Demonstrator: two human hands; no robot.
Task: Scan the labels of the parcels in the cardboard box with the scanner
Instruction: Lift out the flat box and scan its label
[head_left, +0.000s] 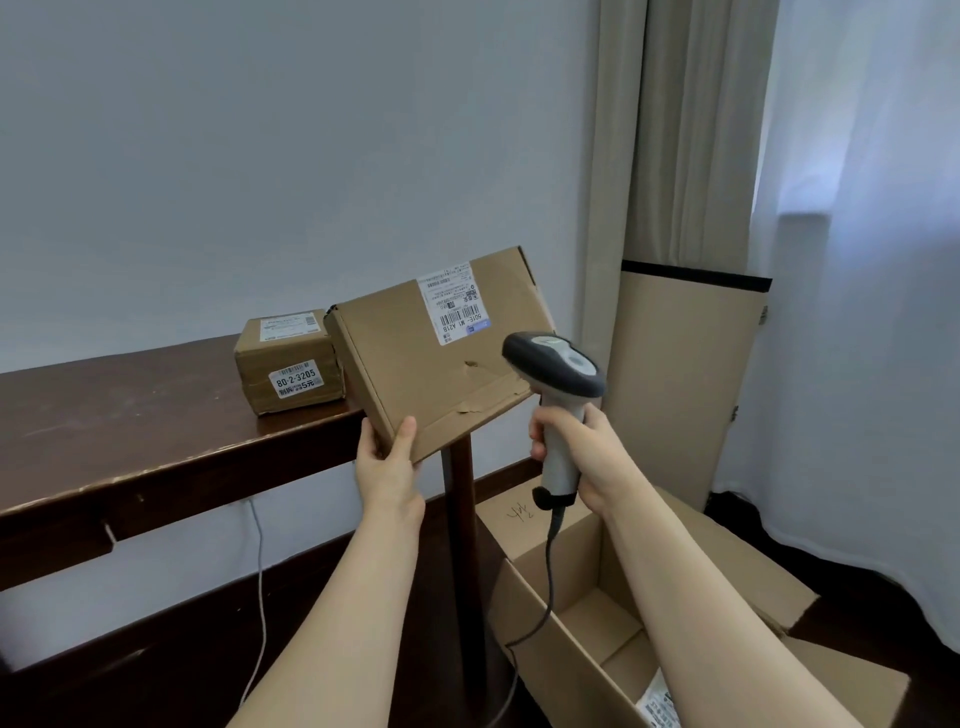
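Observation:
My left hand (388, 461) grips the lower corner of a flat brown parcel (415, 358), held up and tilted in the air beside the table's end. Its white shipping label (454, 301) faces me at the upper right. My right hand (576, 447) holds the grey handheld scanner (556, 384) by its handle, the scanner's head close to the parcel's right edge, just below the label. The scanner's cable (549, 571) hangs down into the open cardboard box (550, 644) on the floor. Inside the box, part of a white-labelled parcel (658, 704) shows by my right forearm.
A dark wooden table (130, 441) stands at the left, with a small brown parcel (291, 364) marked 80-2-3205 on its far end. A tall flat carton (675, 384) leans against the curtain (685, 130) at the right. A white cord (260, 597) hangs under the table.

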